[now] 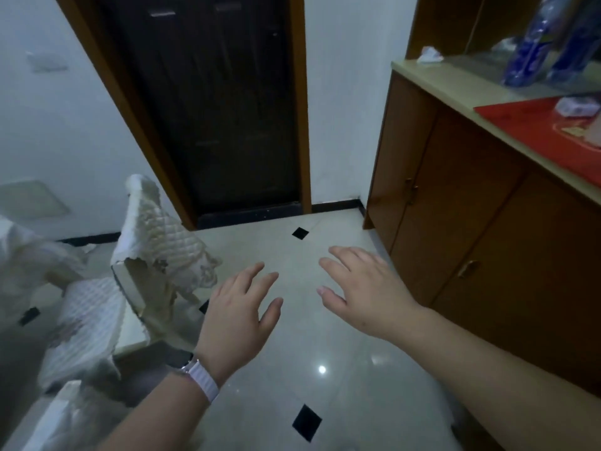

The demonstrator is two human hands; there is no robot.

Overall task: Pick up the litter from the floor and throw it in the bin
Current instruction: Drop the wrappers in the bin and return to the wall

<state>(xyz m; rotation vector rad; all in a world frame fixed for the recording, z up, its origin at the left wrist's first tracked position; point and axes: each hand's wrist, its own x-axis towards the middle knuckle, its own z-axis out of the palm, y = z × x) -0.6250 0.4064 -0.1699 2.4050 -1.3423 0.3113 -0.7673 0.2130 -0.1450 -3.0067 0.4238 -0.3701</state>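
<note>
My left hand (240,307), with a white watch strap on the wrist, is held out above the pale tiled floor (325,353) with its fingers straight and spread, holding nothing. My right hand (364,288) hovers beside it to the right, palm down, fingers relaxed and empty. No litter and no bin show on the visible floor.
A brown wooden cabinet (471,222) runs along the right, with a red mat (546,131), blue bottles (533,43) and a crumpled tissue (429,55) on top. A dark door (221,109) stands ahead. Chairs with white quilted covers (153,236) crowd the left.
</note>
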